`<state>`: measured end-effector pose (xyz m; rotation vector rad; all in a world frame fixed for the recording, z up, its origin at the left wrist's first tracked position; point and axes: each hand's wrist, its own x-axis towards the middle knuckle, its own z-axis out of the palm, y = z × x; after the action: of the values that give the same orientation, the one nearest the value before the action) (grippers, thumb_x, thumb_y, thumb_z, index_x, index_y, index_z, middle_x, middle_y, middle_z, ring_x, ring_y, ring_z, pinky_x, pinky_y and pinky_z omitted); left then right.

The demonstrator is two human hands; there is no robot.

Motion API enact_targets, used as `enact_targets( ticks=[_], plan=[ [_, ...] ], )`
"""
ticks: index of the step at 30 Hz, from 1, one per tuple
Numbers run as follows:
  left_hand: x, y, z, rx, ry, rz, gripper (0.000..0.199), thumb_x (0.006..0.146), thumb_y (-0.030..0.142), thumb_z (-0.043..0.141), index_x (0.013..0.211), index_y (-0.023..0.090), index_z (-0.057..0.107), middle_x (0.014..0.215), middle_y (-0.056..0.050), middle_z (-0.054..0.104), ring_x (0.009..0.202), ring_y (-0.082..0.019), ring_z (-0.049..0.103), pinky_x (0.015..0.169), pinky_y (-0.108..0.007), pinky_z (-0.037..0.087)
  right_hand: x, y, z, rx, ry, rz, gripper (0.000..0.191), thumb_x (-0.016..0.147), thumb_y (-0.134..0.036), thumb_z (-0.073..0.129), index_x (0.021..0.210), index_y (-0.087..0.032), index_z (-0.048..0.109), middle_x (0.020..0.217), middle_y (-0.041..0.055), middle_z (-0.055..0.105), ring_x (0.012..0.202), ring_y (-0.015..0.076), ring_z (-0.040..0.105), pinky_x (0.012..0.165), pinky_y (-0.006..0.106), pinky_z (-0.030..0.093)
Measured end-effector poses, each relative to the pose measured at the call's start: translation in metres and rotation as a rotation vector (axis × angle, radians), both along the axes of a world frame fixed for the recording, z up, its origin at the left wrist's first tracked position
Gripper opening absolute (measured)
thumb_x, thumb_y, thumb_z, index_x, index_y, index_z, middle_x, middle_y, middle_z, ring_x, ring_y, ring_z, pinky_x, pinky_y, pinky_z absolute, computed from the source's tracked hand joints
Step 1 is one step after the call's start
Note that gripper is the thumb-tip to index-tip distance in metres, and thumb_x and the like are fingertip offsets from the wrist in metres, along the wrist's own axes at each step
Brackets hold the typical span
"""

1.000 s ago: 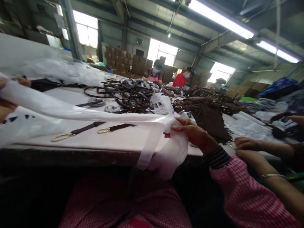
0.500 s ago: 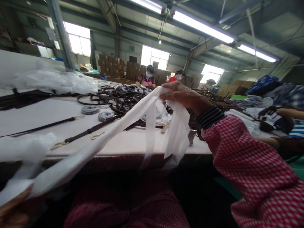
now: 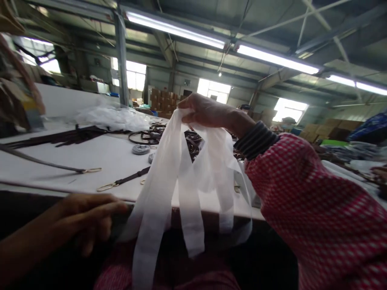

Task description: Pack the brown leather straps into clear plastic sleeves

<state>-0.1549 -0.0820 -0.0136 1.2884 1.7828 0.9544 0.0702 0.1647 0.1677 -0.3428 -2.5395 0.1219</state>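
Observation:
My right hand (image 3: 208, 110) is raised over the table's front edge, fingers pinched on a bunch of thin, translucent white strips (image 3: 165, 173). Several of the strips hang down in front of the table, their lower ends loose over my lap. Lower left, my left hand (image 3: 87, 217) is near the table edge, slightly blurred. Its forefinger stretches toward the strips, the other fingers are partly bent, and nothing shows in it. Beyond it on the table (image 3: 99, 157) lie a dark strap with a metal clip (image 3: 133, 177) and another strap with a clip (image 3: 90, 170).
A heap of crumpled clear plastic (image 3: 111, 117) lies at the back left, beside a bundle of dark straps (image 3: 66, 136). Coiled grey pieces (image 3: 140, 149) and a tangle of dark straps (image 3: 193, 141) sit behind the white strips. Stacked clothing-like fabric (image 3: 359, 149) is at right.
My left hand has let go of the far end of the white strips and moved right and up. The strips, stretched between both hands before, now hang from my right hand. The view has turned left.

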Motion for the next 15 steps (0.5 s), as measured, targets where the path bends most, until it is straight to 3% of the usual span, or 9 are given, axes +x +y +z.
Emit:
enact_targets(
  ticks=[2, 3, 5, 6, 7, 9, 11, 15],
  plan=[
    [0.003, 0.021, 0.027, 0.304, 0.017, 0.114, 0.045, 0.071, 0.075, 0.069, 0.087, 0.034, 0.079, 0.062, 0.001, 0.071, 0.048, -0.022, 0.062, 0.049, -0.035, 0.046, -0.012, -0.01, 0.0, 0.034, -0.156, 0.035, 0.021, 0.087, -0.008, 0.06, 0.105, -0.004, 0.071, 0.105, 0.0051, 0.068, 0.1, 0.0176, 0.062, 0.094, 0.032, 0.05],
    [0.005, 0.034, 0.042, 0.435, 0.02, 0.146, 0.047, 0.072, 0.07, 0.073, 0.099, 0.031, 0.078, 0.073, -0.002, 0.076, 0.061, -0.025, 0.068, 0.057, -0.035, 0.05, -0.017, -0.016, -0.001, 0.045, -0.229, 0.056, 0.018, 0.086, -0.007, 0.061, 0.101, -0.005, 0.071, 0.1, 0.0046, 0.068, 0.094, 0.016, 0.06, 0.091, 0.03, 0.05],
    [0.013, 0.061, 0.067, 0.6, -0.093, 0.07, 0.064, 0.073, 0.056, 0.082, 0.128, 0.028, 0.068, 0.114, -0.008, 0.077, 0.103, -0.031, 0.071, 0.079, -0.037, 0.056, -0.027, -0.025, -0.005, 0.053, -0.321, 0.116, 0.016, 0.086, -0.005, 0.06, 0.096, -0.008, 0.072, 0.09, 0.0026, 0.067, 0.084, 0.0133, 0.057, 0.085, 0.028, 0.049],
    [0.018, 0.074, 0.074, 0.637, -0.177, -0.034, 0.072, 0.073, 0.05, 0.085, 0.137, 0.027, 0.062, 0.128, -0.01, 0.073, 0.114, -0.031, 0.068, 0.09, -0.038, 0.055, -0.032, -0.029, -0.009, 0.046, -0.352, 0.148, 0.018, 0.087, -0.005, 0.059, 0.097, -0.008, 0.073, 0.087, 0.0017, 0.067, 0.08, 0.0123, 0.055, 0.082, 0.026, 0.048],
    [0.023, 0.087, 0.078, 0.638, -0.262, -0.145, 0.076, 0.07, 0.043, 0.088, 0.139, 0.026, 0.061, 0.128, -0.011, 0.073, 0.113, -0.03, 0.068, 0.093, -0.039, 0.054, -0.036, -0.032, -0.012, 0.036, -0.375, 0.175, 0.02, 0.088, -0.005, 0.058, 0.099, -0.009, 0.073, 0.086, 0.0012, 0.067, 0.079, 0.0119, 0.055, 0.08, 0.026, 0.047],
    [0.031, 0.109, 0.071, 0.525, -0.404, -0.319, 0.066, 0.065, 0.031, 0.09, 0.126, 0.024, 0.068, 0.107, -0.008, 0.077, 0.093, -0.027, 0.071, 0.082, -0.036, 0.054, -0.039, -0.034, -0.02, 0.008, -0.396, 0.194, 0.021, 0.089, -0.005, 0.058, 0.102, -0.01, 0.074, 0.088, 0.0009, 0.068, 0.079, 0.012, 0.055, 0.079, 0.025, 0.045],
    [0.034, 0.124, 0.051, 0.35, -0.467, -0.341, 0.039, 0.058, 0.022, 0.088, 0.094, 0.02, 0.073, 0.074, -0.002, 0.072, 0.063, -0.02, 0.061, 0.06, -0.031, 0.047, -0.036, -0.033, -0.032, -0.04, -0.418, 0.171, 0.019, 0.087, -0.005, 0.06, 0.096, -0.012, 0.075, 0.085, 0.0006, 0.068, 0.078, 0.0129, 0.056, 0.078, 0.025, 0.045],
    [0.03, 0.136, 0.007, 0.151, -0.357, -0.401, 0.018, 0.057, 0.024, 0.082, 0.07, 0.02, 0.071, 0.058, 0.002, 0.057, 0.052, -0.014, 0.041, 0.05, -0.03, 0.025, -0.016, -0.026, -0.073, -0.303, -0.421, 0.162, 0.009, 0.083, -0.01, 0.067, 0.088, -0.014, 0.073, 0.079, -0.0003, 0.067, 0.074, 0.0145, 0.058, 0.071, 0.025, 0.045]
  ],
)
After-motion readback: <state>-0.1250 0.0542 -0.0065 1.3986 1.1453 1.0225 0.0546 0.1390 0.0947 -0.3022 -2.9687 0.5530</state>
